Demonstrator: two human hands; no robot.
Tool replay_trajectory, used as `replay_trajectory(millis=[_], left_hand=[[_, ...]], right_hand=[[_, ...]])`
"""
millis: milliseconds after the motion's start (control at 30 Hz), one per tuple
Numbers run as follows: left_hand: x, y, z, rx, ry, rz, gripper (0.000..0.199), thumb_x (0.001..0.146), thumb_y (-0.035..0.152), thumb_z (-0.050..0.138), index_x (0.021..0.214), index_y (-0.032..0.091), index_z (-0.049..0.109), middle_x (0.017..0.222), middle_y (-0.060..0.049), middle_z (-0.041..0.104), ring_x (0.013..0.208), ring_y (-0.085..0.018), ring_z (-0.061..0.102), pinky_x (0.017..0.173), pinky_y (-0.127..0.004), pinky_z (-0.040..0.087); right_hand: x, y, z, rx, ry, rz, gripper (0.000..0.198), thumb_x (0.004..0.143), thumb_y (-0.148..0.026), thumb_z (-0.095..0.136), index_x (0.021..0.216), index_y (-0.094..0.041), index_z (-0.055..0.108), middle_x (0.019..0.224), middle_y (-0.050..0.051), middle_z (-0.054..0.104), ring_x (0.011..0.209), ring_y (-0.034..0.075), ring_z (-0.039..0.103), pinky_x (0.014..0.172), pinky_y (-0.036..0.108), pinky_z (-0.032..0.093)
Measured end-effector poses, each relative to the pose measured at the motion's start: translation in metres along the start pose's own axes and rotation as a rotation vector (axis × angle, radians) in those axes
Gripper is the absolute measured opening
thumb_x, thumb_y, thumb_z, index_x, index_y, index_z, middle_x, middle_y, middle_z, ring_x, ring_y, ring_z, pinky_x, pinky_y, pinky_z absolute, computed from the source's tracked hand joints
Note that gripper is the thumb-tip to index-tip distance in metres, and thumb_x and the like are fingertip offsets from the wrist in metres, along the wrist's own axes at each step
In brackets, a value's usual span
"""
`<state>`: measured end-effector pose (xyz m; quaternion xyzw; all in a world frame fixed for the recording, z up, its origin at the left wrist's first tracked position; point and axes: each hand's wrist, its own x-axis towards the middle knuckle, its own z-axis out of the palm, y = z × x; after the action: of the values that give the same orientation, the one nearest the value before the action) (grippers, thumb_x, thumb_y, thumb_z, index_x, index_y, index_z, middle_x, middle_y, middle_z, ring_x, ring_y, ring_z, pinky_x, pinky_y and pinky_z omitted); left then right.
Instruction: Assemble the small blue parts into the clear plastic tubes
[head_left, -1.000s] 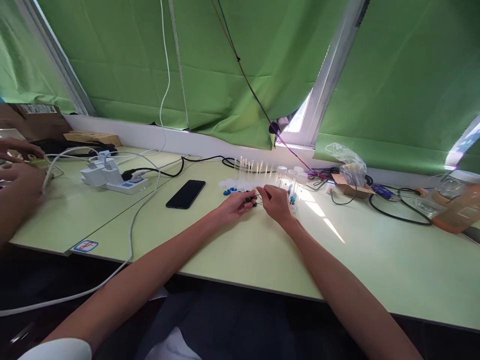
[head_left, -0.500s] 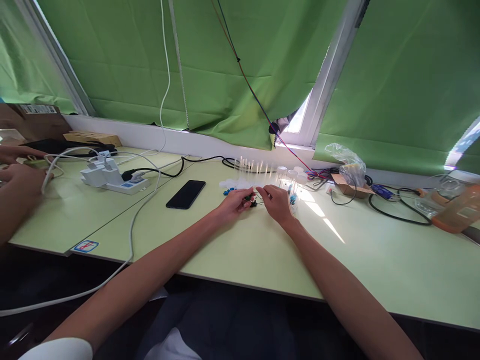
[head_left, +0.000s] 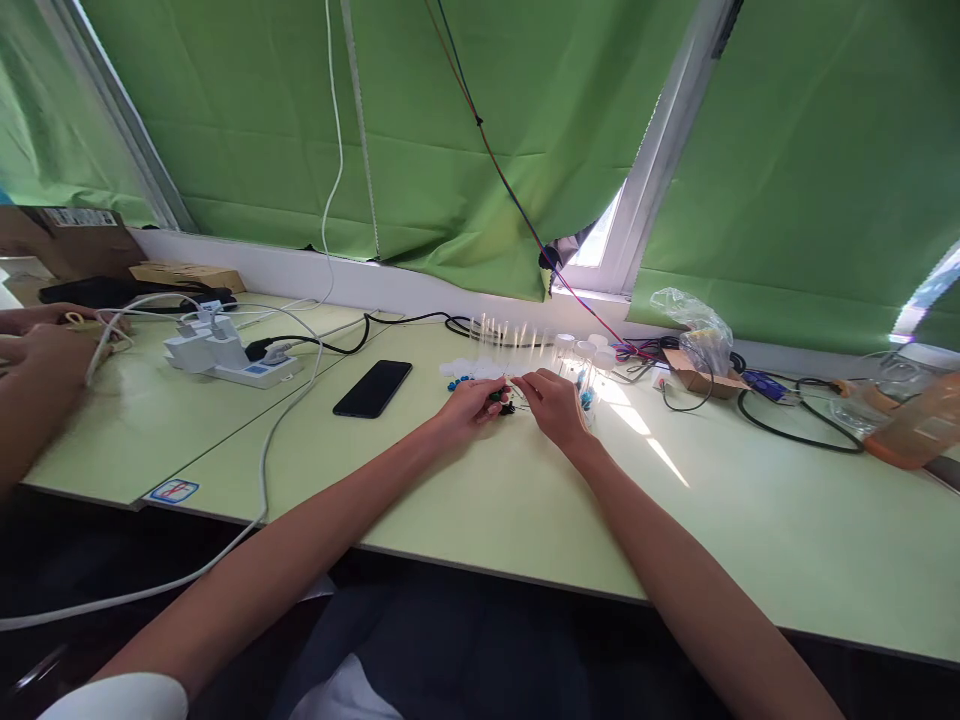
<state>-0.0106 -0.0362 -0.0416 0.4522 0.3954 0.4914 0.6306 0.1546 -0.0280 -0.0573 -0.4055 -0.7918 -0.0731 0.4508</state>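
Note:
My left hand is closed on a small dark green object whose kind is too small to tell. Close beside it, my right hand has its fingers pinched together; what they hold is too small to make out. Small black pieces lie by the left fingertips. Behind my hands stand several thin clear tubes, upright in a whitish holder. Small blue balls sit just left of them. White-capped clear containers, some with blue contents, stand past my right hand.
A black phone lies left of my hands. Farther left are a white power strip with cables and a co-worker's hands. An open cardboard box with a plastic bag and an orange bottle stand to the right.
My hands keep nearly the same pose and place. At the far left, the co-worker's hands have shifted slightly.

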Motion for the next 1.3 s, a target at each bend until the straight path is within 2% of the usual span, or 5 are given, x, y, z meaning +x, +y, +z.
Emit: replay_trajectory(millis=[300, 467, 667, 967, 1300], left_hand=[[0.0003, 0.0009, 0.0011, 0.001, 0.056, 0.014, 0.020, 0.076, 0.023, 0.068, 0.063, 0.012, 0.057, 0.063, -0.001, 0.055, 0.041, -0.002, 0.038, 0.039, -0.020, 0.025], [0.0013, 0.0012, 0.0011, 0.041, 0.104, 0.040, 0.017, 0.075, 0.023, 0.070, 0.068, 0.012, 0.059, 0.062, 0.000, 0.056, 0.043, -0.003, 0.042, 0.040, -0.019, 0.025], [0.0036, -0.0026, -0.0013, 0.167, 0.115, 0.153, 0.020, 0.077, 0.026, 0.068, 0.067, 0.013, 0.058, 0.062, 0.000, 0.055, 0.043, -0.004, 0.043, 0.041, -0.019, 0.028], [-0.0016, -0.0016, 0.0007, 0.405, 0.091, 0.268, 0.020, 0.079, 0.032, 0.065, 0.069, 0.016, 0.058, 0.053, 0.003, 0.054, 0.040, -0.006, 0.040, 0.041, -0.021, 0.028], [0.0017, -0.0034, -0.0015, 0.396, 0.086, 0.259, 0.022, 0.077, 0.036, 0.064, 0.071, 0.016, 0.060, 0.063, 0.000, 0.060, 0.041, -0.006, 0.042, 0.040, -0.022, 0.028]], right_hand=[[0.0004, 0.0007, 0.0019, 0.116, -0.011, 0.022, 0.035, 0.098, -0.039, 0.046, 0.076, -0.020, 0.066, 0.070, 0.004, 0.061, 0.063, 0.015, 0.052, 0.060, 0.027, 0.034], [0.0000, -0.0038, 0.0021, 0.213, 0.011, 0.048, 0.030, 0.095, -0.040, 0.050, 0.081, -0.020, 0.067, 0.073, 0.004, 0.065, 0.060, 0.014, 0.052, 0.061, 0.027, 0.039], [-0.0001, -0.0057, 0.0017, 0.264, -0.020, 0.066, 0.019, 0.091, -0.030, 0.052, 0.083, -0.020, 0.066, 0.077, 0.004, 0.067, 0.061, 0.014, 0.055, 0.062, 0.027, 0.042], [-0.0011, -0.0004, 0.0072, 0.242, -0.140, 0.027, 0.020, 0.091, -0.026, 0.053, 0.076, -0.018, 0.065, 0.067, 0.001, 0.061, 0.061, 0.013, 0.050, 0.063, 0.025, 0.038], [0.0001, 0.0011, 0.0044, 0.194, -0.162, 0.034, 0.022, 0.093, -0.025, 0.051, 0.080, -0.018, 0.068, 0.070, 0.001, 0.061, 0.063, 0.012, 0.050, 0.062, 0.024, 0.035]])
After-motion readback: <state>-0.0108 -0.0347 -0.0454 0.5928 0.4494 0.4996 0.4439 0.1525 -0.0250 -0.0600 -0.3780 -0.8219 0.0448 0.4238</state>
